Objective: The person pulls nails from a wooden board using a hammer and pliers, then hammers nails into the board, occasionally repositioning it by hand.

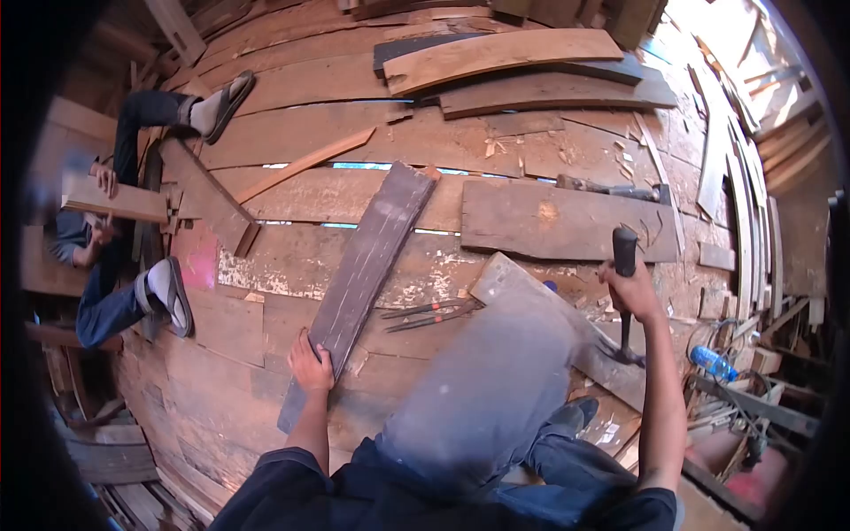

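Note:
My left hand grips the near end of a long dark plank, with fingers over its edge. The plank lies slanted across the floor, its far end pointing away from me. In my right hand is a hammer, held upright by its black grip, head down close over a pale worn board. That board runs partly under my bent knee, which hides some of it. Between plank and knee lie long-handled pincers, jaws toward the board.
At the left, another person sits holding a piece of wood. Ahead lie a wide board, a dark-headed tool and stacked planks. A blue bottle is at the right. Gaps run between floorboards.

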The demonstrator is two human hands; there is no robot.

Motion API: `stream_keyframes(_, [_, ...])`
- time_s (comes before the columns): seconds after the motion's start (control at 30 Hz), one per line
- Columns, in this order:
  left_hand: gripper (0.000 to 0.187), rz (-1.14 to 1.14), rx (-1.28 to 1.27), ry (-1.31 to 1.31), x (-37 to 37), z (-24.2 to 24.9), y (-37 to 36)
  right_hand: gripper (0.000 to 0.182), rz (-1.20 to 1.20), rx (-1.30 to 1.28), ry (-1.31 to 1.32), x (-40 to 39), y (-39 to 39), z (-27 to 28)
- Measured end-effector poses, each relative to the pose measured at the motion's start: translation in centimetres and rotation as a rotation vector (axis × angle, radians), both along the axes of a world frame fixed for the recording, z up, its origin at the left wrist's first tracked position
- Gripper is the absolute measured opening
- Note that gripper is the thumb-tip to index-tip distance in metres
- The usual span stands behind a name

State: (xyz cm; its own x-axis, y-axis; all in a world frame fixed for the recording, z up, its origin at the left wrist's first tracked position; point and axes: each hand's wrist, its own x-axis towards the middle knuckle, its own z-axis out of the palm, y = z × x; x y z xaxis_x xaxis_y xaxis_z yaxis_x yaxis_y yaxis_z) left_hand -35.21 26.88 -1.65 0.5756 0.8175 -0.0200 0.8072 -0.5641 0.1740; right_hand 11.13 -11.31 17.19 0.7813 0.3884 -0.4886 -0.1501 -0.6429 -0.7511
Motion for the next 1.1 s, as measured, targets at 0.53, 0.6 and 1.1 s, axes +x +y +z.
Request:
stream_keyframes(0.53, [0.052, -0.006, -0.032, -0.070, -0.8, -0.4, 0.3, 0.019, -0.305, 0.149, -0.060, -2.0, -1.6, 4.8])
stream_keyframes(0.6, [0.051, 0.010, -0.028, -0.058, -1.1, -0.3, 0.0, 0.018, -0.279, 0.125, -0.079, -2.0, -2.6, 5.2])
stream_keyframes(1.1, [0.050, 0.052, -0.020, -0.014, -1.4, -1.1, 0.0, 0.023, -0.420, 0.334, -0.234, -8.5, -9.5, 8.0])
